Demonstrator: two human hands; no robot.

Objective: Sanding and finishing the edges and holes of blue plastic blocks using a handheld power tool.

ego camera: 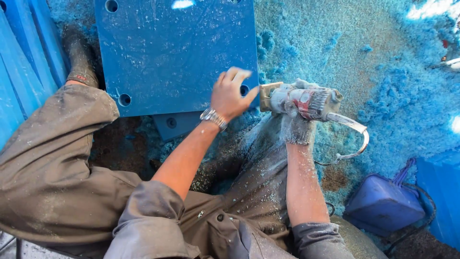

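The blue plastic slab [175, 52] lies flat on the floor [330, 43] between the person's knees, its near right edge met by the nose of a dust-caked power tool [304, 100]. The slab has round holes near its corners, one by the near left corner and one half hidden under the left hand [231, 93]. That hand lies spread on the slab's near right corner, fingers [238, 74] apart and slightly blurred, a metal wristwatch [213, 118] on the wrist. The right hand [297, 122], in a dusty work glove, is wrapped tight round the tool's body, with a pale cord [353, 132] looping away from the tool's rear.

Judging by the thick layer of blue shavings [402, 96] over the floor and the flecks on the slab, trousers and forearms, a good deal of cutting or trimming looks to be done. The tool sits at the slab's right edge, so that edge seems to be in hand; how much of it is left cannot be told.

A smaller blue piece [175, 123] pokes out from under the slab's near edge. More blue panels [24, 62] lean at the left, and a blue plastic canister [383, 204] lies at the lower right.
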